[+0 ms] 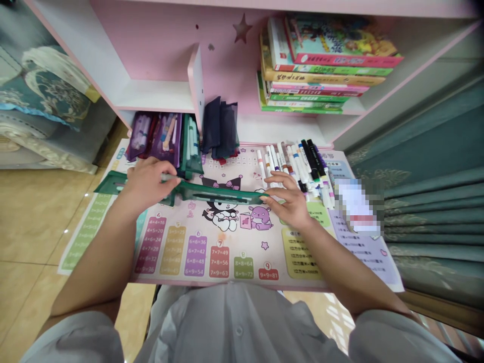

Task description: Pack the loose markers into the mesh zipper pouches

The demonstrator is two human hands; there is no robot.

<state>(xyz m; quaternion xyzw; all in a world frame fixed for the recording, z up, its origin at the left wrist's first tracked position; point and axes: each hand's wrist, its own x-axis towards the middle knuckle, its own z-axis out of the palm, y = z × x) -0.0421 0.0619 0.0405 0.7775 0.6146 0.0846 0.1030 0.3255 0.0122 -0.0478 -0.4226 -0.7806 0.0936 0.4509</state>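
A home study corner, judging by pink shelving (pixel 151 45), a cartoon times-table mat (pixel 235 237) and teal curtains (pixel 427 196).

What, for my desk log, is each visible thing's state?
Held green pouch: stretched out, dark pen inside
Left hand: at pouch's left end, grip unclear
Right hand: pinching pouch's right end
Rear green pouch: filled
Purple pouches: filled
Dark pouches: standing, contents unclear
Markers: loose, piled
Books: closed, stacked
Curtain: hanging in folds

The long pouch (pixel 204 190) is of dark green colour. The mat (pixel 234 242) is pale pink, printed with cartoon figures (pixel 260 218) and number columns (pixel 219 262) in red, tan, purple and green. The markers (pixel 300 164) have mostly white barrels; some are black. The curtain (pixel 427 201) is grey-green, the shirt (pixel 238 322) plain grey.
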